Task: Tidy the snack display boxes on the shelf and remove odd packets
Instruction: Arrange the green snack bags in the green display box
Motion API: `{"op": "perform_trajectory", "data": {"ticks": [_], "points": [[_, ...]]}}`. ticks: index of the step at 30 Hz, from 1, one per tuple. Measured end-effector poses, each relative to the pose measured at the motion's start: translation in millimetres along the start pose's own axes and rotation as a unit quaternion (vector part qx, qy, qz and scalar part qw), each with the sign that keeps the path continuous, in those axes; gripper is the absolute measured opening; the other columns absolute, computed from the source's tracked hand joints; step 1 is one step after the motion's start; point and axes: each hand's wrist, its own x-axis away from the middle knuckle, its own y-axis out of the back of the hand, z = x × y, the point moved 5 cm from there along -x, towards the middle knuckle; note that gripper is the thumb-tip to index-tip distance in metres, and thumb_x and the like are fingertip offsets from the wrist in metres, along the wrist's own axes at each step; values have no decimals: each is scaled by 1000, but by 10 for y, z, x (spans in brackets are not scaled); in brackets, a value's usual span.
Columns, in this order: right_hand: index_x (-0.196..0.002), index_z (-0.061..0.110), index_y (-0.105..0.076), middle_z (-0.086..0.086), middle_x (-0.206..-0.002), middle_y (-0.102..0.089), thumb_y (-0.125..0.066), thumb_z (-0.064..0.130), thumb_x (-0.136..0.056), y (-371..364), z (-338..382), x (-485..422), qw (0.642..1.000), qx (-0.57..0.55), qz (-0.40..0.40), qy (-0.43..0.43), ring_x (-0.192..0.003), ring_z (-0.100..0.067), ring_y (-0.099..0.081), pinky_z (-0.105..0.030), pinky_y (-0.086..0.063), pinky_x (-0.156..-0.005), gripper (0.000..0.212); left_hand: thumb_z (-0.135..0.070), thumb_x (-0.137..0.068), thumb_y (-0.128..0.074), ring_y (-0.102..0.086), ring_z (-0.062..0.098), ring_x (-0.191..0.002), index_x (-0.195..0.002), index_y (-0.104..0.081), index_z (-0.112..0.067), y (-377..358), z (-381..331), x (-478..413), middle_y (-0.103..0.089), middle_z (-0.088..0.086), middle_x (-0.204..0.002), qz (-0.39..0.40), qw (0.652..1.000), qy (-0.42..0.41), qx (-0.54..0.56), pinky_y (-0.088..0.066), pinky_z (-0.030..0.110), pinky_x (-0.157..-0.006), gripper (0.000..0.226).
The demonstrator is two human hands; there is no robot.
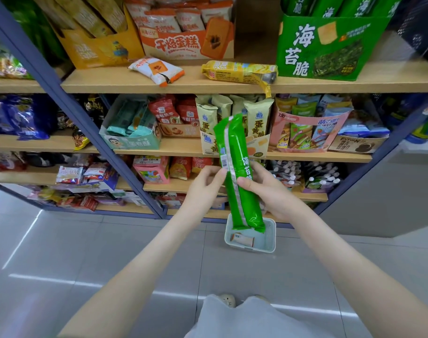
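**Green packs held upright, both hands**

Wood shelf (pixel 159 81) w/ card green box (pixel 330 45) top rt. Two long glossy green packs (pixel 234 152) held upright in front of it, arms outstretched. L hand (pixel 203 184) pinches their left edge; R hand (pixel 269 189) curls round right side. Perforated plastic basket (pixel 269 237) on floor below.

both bare forearms reach forward and converge. the left hand (pixel 204 182) pinches the left edge of the green packet (pixel 237 142); the right hand (pixel 269 191) wraps round it, thumb across the front.

A shop — tiered wooden shelves (pixel 159 84) packed with snack display boxes (pixel 188 45) over a tiled floor (pixel 61 252).
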Motion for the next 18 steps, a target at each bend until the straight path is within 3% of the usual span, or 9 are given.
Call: {"op": "perform_trajectory", "data": {"ticks": [2,5,8,10,13,15,18], "points": [[-137,26,-46,4,-127,-62,-76,36,-78,-1,34,13,999,41,1,14,-117,-12,-60,-36,-50,-98,67,-63,-78,-66,-68,16,-99,-108,-53,-26,-3,-58,-2,-70,3,-106,-3,998,-16,-65,-56,39,-84,49],[-141,26,-44,11,-129,-60,-73,39,-75,-4,89,51,997,73,7,25,-117,-3,-57,-29,-49,-97,73,-57,-82,-66,-68,11,-92,-108,-55,-27,6,-151,-1,-72,-2,-98,-25,987,-45,-149,-55,35,-82,41],[-138,34,-44,10,-129,-60,-70,30,-81,49,115,68,996,79,2,29,-115,-3,-58,-28,-51,-93,62,-47,-91,-62,-67,11,-99,-107,-61,-31,-4,-185,-15,-72,-5,-105,21,990,-49,-128,-55,45,-89,23],[-128,44,-46,9,-127,-61,-70,24,-83,97,108,77,996,87,9,26,-114,-4,-59,-30,-52,-92,54,-43,-92,-61,-66,15,-106,-111,-64,-26,-9,-178,-12,-71,-2,-112,67,993,-28,-91,-54,48,-92,26],[-126,48,-42,21,-125,-57,-68,18,-88,106,118,101,992,126,24,21,-110,10,-56,-23,-51,-93,55,-38,-94,-59,-64,13,-109,-113,-63,-27,-21,-212,-12,-69,-6,-112,78,983,-26,-166,-52,41,-95,23],[-135,43,-38,26,-127,-53,-68,20,-88,111,111,97,988,149,26,23,-111,13,-53,-23,-50,-95,60,-31,-94,-60,-64,13,-106,-121,-54,-27,-19,-272,-36,-65,-9,-109,34,975,-42,-214,-52,36,-92,28],[-143,37,-34,16,-132,-53,-70,23,-87,104,81,77,985,165,43,4,-117,1,-53,-31,-50,-98,68,-29,-87,-61,-69,17,-92,-123,-40,-30,35,-425,-27,-64,-5,-107,-55,988,-71,-125,-57,45,-85,43]]}}
